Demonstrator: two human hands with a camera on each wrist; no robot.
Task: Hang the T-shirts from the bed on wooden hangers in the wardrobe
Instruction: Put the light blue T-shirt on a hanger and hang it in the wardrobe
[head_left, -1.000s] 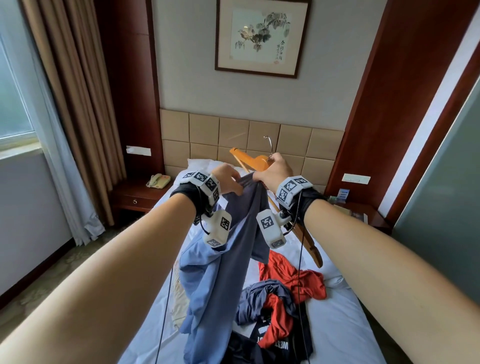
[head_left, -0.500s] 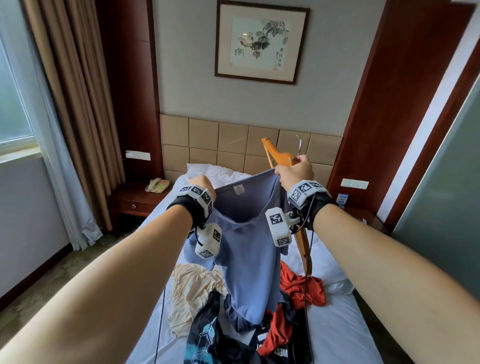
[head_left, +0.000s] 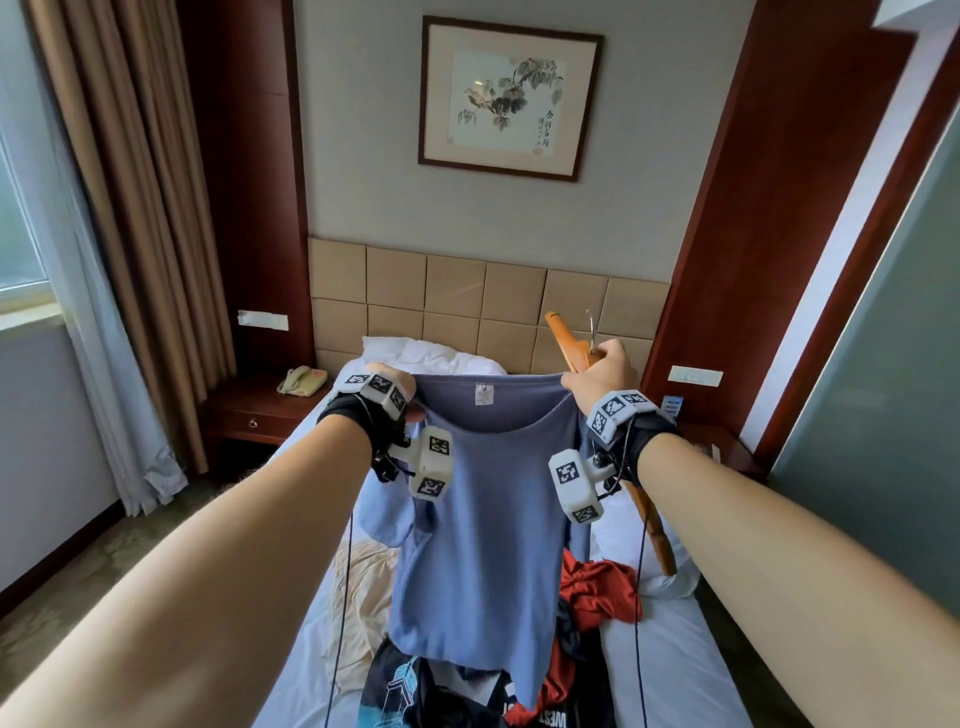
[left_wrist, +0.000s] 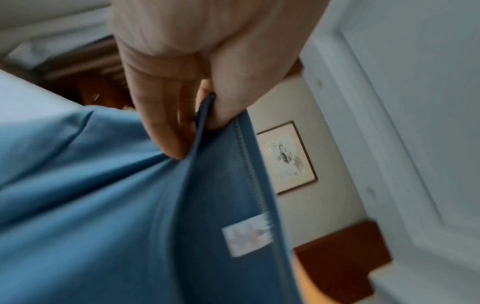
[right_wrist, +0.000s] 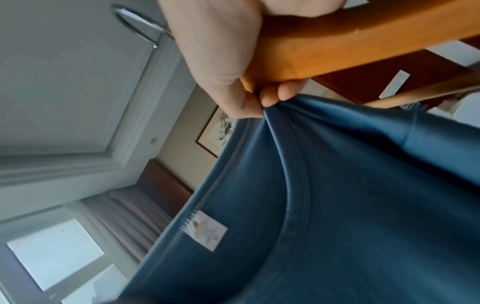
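Room: hotel bedroom, with a padded beige headboard (head_left: 488, 296) and a framed ink painting (head_left: 506, 98) on the wall ahead of you, brown curtains (head_left: 130, 208) by the window on your left.
Left hand grip: your left hand (left_wrist: 187, 67) pinches the collar edge of the blue T-shirt (head_left: 478, 519), fabric caught between thumb and curled fingers (left_wrist: 158, 123).
Right hand grip: your right hand (head_left: 602, 374) is wrapped around the wooden hanger (right_wrist: 337, 43) and, with thumb and fingertips (right_wrist: 280, 93), also pinches the other side of the same collar.
Hanger: held tilted, one arm rising beyond your right hand and the other running down past your wrist; its metal hook (right_wrist: 140, 24) sticks out above the hand. It is outside the shirt, beside the neck opening.
T-shirt: stretched between your two hands at the neckline, the collar spread wide, the white label (head_left: 483, 393) facing you at the back of the neck. The body hangs straight down above the bed (head_left: 675, 665), its hem reaching the pile below.
Pile on the bed: a red garment (head_left: 597, 587) to the right of the shirt, a cream one (head_left: 358, 587) to the left, a dark printed one (head_left: 410, 691) under the hem.
Further out: white pillow (head_left: 415, 353) at the headboard; beige telephone (head_left: 301, 380) on the left nightstand (head_left: 249, 415).
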